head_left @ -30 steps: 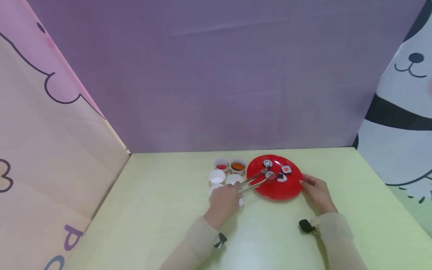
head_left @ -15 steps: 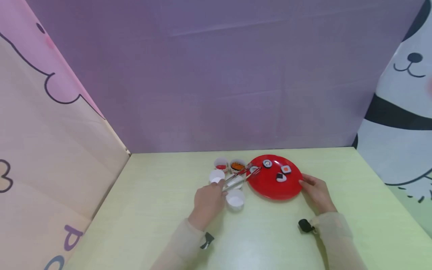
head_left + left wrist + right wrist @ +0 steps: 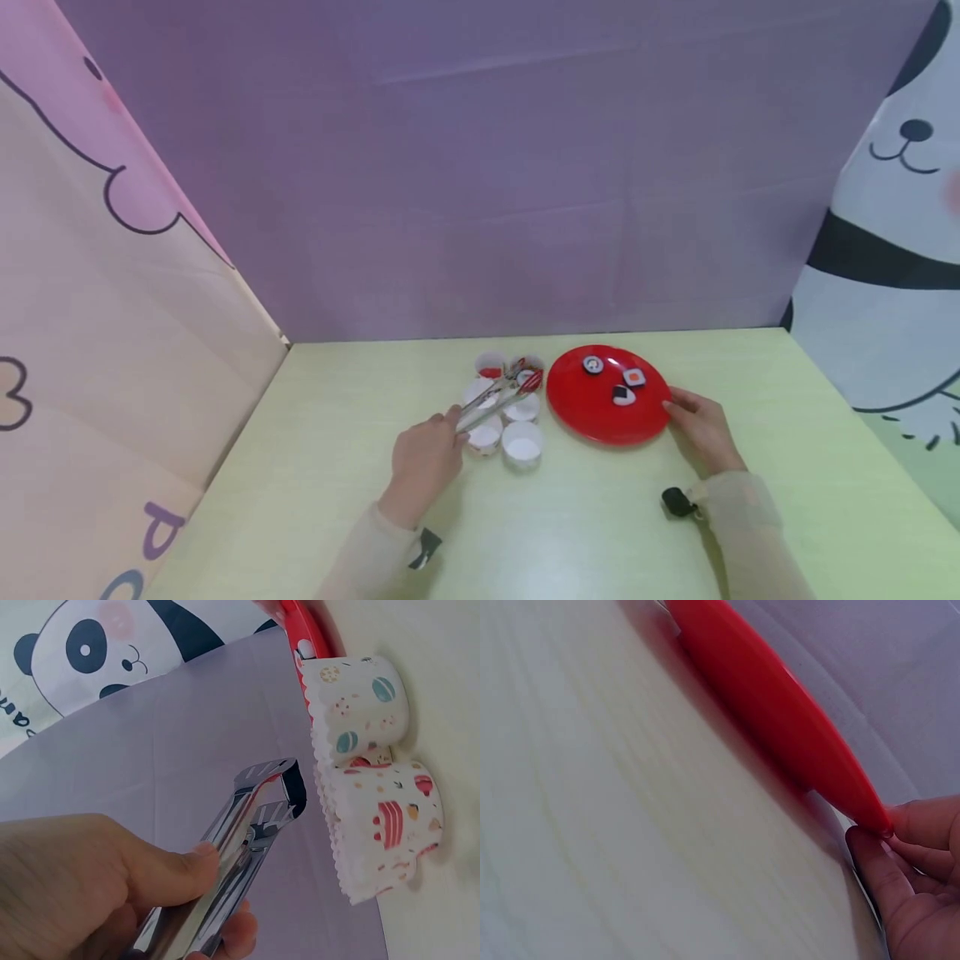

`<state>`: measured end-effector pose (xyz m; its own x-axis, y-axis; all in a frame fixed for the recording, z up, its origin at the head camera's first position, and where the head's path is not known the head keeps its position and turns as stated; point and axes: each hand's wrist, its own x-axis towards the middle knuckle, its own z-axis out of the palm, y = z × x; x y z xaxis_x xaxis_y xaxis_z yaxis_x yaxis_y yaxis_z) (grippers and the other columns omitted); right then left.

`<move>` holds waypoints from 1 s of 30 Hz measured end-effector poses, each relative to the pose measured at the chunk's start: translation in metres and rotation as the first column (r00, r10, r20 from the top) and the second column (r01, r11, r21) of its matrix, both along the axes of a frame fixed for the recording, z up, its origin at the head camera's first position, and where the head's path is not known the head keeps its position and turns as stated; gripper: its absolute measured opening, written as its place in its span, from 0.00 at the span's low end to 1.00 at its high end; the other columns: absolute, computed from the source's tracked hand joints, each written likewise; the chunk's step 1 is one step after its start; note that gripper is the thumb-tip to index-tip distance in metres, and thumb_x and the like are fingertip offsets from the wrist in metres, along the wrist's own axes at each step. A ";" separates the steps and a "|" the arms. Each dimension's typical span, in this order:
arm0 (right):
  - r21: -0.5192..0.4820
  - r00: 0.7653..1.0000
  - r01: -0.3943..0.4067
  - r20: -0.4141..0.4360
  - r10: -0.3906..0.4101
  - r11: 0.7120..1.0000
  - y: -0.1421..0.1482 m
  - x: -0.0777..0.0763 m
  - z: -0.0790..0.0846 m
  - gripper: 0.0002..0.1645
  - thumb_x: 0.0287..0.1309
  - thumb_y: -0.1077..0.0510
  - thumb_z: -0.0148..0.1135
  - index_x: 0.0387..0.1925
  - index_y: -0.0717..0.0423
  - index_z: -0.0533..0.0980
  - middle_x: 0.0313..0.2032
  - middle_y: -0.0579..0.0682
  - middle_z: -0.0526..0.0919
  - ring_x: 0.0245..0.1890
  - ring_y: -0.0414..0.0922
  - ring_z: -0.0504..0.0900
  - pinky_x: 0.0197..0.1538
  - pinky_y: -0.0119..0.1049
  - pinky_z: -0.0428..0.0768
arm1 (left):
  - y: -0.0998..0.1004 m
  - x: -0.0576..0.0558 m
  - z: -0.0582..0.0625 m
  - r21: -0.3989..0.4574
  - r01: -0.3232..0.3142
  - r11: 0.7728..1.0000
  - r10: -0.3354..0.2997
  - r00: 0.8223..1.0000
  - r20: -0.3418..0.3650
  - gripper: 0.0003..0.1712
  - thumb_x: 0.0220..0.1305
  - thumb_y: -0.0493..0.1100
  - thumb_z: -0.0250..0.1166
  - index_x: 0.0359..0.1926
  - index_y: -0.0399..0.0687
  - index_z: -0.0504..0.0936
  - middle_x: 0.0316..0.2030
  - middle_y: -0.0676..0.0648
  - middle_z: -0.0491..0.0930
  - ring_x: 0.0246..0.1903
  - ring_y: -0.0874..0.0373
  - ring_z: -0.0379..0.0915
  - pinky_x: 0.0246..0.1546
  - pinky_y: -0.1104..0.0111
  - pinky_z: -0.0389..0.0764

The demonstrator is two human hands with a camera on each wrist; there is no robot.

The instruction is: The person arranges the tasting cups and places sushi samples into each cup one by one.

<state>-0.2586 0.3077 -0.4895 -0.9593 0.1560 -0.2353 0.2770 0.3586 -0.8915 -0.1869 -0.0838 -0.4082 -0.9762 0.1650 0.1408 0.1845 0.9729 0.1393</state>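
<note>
**Sushi roll (image 3: 298, 787) carried clear of the red plate (image 3: 594, 419)**

By the curled fingers of the left hand (image 3: 426, 458), the metal tongs (image 3: 214, 877) are gripped, and the roll is pinched between their tips. Half a second ago it was held at the plate's left rim; now it is suspended among the paper cups (image 3: 522, 458) left of the plate, apparently over the rear one nearest it. Three sushi pieces (image 3: 623, 395) are left on the plate, whose right rim is pinched, unchanged, by the right hand (image 3: 705, 429). The pick-up seems finished, the release not.
</note>
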 end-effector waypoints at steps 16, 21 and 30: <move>-0.007 1.000 -0.025 -0.017 0.025 1.000 -0.002 0.001 0.001 0.33 0.70 0.49 0.46 0.69 0.62 0.56 0.67 0.63 0.60 0.66 0.59 0.58 0.64 0.51 0.64 | -0.041 0.015 -0.008 0.025 -0.018 1.000 0.021 0.987 -0.160 0.22 0.57 0.46 0.67 0.51 0.42 0.78 0.19 0.49 0.74 0.11 0.62 0.58 0.11 0.72 0.62; -0.012 1.000 -0.024 -0.016 0.023 1.000 -0.001 0.001 0.001 0.33 0.70 0.49 0.46 0.69 0.62 0.55 0.67 0.63 0.59 0.66 0.59 0.58 0.63 0.51 0.64 | -0.046 0.015 -0.008 0.016 -0.031 0.999 0.033 0.989 -0.147 0.23 0.57 0.47 0.67 0.52 0.42 0.78 0.20 0.49 0.74 0.11 0.61 0.57 0.11 0.72 0.60; 0.003 0.999 -0.026 -0.029 0.026 1.000 -0.001 0.000 0.000 0.33 0.70 0.50 0.46 0.69 0.63 0.56 0.67 0.63 0.60 0.66 0.59 0.59 0.63 0.50 0.65 | -0.047 0.014 -0.009 0.011 -0.031 0.999 0.032 0.992 -0.124 0.22 0.57 0.47 0.66 0.51 0.42 0.78 0.19 0.49 0.74 0.12 0.61 0.58 0.11 0.72 0.61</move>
